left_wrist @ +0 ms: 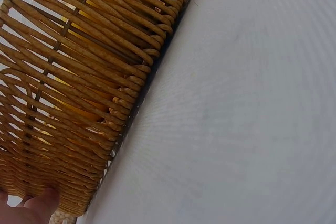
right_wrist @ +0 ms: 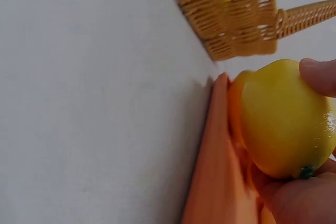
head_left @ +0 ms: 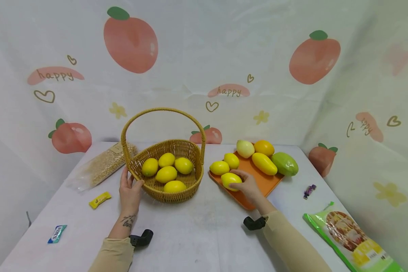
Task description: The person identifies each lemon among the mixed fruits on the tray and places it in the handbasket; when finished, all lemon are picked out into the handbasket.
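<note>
With fingers and thumb on opposite sides, my right hand (head_left: 249,187) pinches a lemon (head_left: 231,181) over the near left part of an orange tray (head_left: 246,202). In the right wrist view the lemon (right_wrist: 286,121) shows its dark green stem end, near the fingers. My left hand (head_left: 130,194) grips the left side of a wicker basket (head_left: 187,194) with a tall arched handle. In the left wrist view the fingertips (left_wrist: 48,200) lie against the basket's woven wall (left_wrist: 79,77). Several lemons (head_left: 166,174) lie inside the basket.
Two lemons (head_left: 219,167), a yellow mango-like fruit (head_left: 264,163), a green papaya-like fruit (head_left: 285,164), an orange (head_left: 264,147) and a pale round fruit (head_left: 245,149) are on the tray. Around lie a grain bag (head_left: 105,164), wrapped candies (head_left: 100,200) and a green snack bag (head_left: 353,238).
</note>
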`<state>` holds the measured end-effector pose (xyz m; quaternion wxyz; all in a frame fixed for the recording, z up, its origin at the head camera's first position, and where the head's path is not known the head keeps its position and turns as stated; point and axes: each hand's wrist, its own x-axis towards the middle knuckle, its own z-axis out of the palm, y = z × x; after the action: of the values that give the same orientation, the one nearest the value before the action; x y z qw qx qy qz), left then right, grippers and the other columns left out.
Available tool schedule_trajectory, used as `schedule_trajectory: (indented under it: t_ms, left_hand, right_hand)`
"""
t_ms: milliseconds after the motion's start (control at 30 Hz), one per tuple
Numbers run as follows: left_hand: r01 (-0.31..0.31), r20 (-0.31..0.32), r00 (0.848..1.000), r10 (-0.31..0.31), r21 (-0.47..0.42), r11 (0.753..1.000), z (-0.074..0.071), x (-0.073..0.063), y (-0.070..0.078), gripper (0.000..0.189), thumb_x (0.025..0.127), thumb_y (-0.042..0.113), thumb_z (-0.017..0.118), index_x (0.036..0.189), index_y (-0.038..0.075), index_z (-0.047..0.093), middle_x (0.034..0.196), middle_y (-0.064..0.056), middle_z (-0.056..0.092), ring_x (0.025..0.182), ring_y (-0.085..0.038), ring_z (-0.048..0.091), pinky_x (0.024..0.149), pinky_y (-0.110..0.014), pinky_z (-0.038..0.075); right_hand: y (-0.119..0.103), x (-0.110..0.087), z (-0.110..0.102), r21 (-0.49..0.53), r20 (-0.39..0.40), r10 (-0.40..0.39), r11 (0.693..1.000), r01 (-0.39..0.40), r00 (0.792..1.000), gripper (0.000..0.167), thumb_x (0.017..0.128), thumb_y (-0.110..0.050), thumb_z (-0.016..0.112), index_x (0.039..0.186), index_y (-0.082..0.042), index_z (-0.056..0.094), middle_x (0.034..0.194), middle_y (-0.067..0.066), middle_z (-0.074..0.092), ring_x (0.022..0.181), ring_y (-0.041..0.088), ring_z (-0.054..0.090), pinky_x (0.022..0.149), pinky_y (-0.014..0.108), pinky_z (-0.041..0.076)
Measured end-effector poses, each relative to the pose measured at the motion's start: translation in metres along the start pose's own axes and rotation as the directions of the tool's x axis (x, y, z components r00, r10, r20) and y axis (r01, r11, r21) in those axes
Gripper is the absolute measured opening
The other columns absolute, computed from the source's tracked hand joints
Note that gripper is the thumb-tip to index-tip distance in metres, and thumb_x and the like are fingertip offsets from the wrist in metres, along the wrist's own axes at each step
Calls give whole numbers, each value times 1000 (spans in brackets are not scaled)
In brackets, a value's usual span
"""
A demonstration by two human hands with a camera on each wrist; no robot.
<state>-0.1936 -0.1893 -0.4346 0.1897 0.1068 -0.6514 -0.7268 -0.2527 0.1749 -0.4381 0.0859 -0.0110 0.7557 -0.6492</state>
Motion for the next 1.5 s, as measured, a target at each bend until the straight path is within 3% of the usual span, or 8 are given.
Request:
schedule_trajectory:
  t_ms: [167, 333, 600, 767, 933, 1133, 1333, 1500]
  left_hand:
    - [2, 5, 1000, -2, -3, 1000, 0, 0, 0, 74, 88, -4, 45, 150, 18, 11, 156, 2, 8, 140, -22, 22, 104, -26, 34]
    - [-1, 6, 1000, 1, -14, 1000, -1, 0, 0, 74, 88, -5, 44, 150, 17, 11, 156, 0, 9, 140, -23, 22, 104, -25, 35]
    - [-6, 9, 1000, 6, -38, 999, 0, -1, 0, 74, 87, -5, 44, 150, 15, 12, 156, -3, 6, 139, -25, 23, 91, -10, 41]
    - [-3, 8, 1000, 3, -34, 999, 0, -1, 1, 74, 87, -6, 44, 150, 15, 12, 156, -3, 8, 139, -25, 23, 94, -13, 41]
    - [7, 2, 1000, -7, -22, 1000, 0, -1, 3, 74, 87, -5, 44, 150, 16, 12, 156, -1, 8, 140, -24, 23, 99, -19, 39]
    - [-2, 9, 1000, 2, -22, 1000, 0, 0, 2, 74, 87, -5, 44, 150, 16, 11, 156, 0, 5, 140, -23, 22, 91, -10, 41]
    - [-6, 1, 1000, 6, -31, 999, 0, 1, 1, 75, 86, -7, 43, 150, 15, 12, 157, -1, 5, 140, -26, 23, 78, -2, 41]
    - [-2, 0, 1000, 2, -35, 999, 0, 2, 1, 75, 86, -6, 43, 150, 16, 12, 157, 0, 4, 140, -25, 23, 80, -4, 41]
  right_hand:
    - [-9, -12, -1, 11, 8, -24, 1000, 24, 1000, 57, 75, 1, 70, 129, -2, 52, 133, 12, 49, 113, 23, 44, 91, 26, 45]
    - [-26, -25, 9, 87, 86, -66, 994, 59, 994, 55, 75, 1, 70, 128, -1, 53, 129, 11, 51, 107, 21, 47, 85, 25, 49]
    - [-53, -28, 44, 221, 242, -168, 969, 115, 956, 56, 78, 2, 67, 130, 4, 47, 127, 10, 48, 104, 21, 50, 84, 27, 50]
    - [-73, -16, 75, 206, 276, -247, 959, 194, 929, 53, 78, 4, 64, 128, 5, 48, 126, 13, 51, 103, 19, 51, 84, 26, 48]
    - [-93, 4, 106, 173, 280, -278, 956, 237, 919, 51, 77, 3, 65, 127, 0, 52, 126, 13, 54, 102, 18, 52, 87, 27, 48]
    - [-115, 32, 139, 205, 295, -294, 949, 240, 909, 52, 79, 3, 64, 129, 0, 51, 128, 13, 52, 100, 14, 53, 88, 26, 49]
    - [-126, 52, 155, 205, 310, -271, 955, 214, 911, 53, 82, 2, 63, 133, -3, 48, 133, 12, 49, 103, 15, 53, 87, 25, 48]
    - [-126, 58, 157, 160, 325, -247, 966, 204, 913, 57, 82, 0, 64, 135, -3, 45, 138, 12, 45, 108, 17, 52, 91, 27, 48]
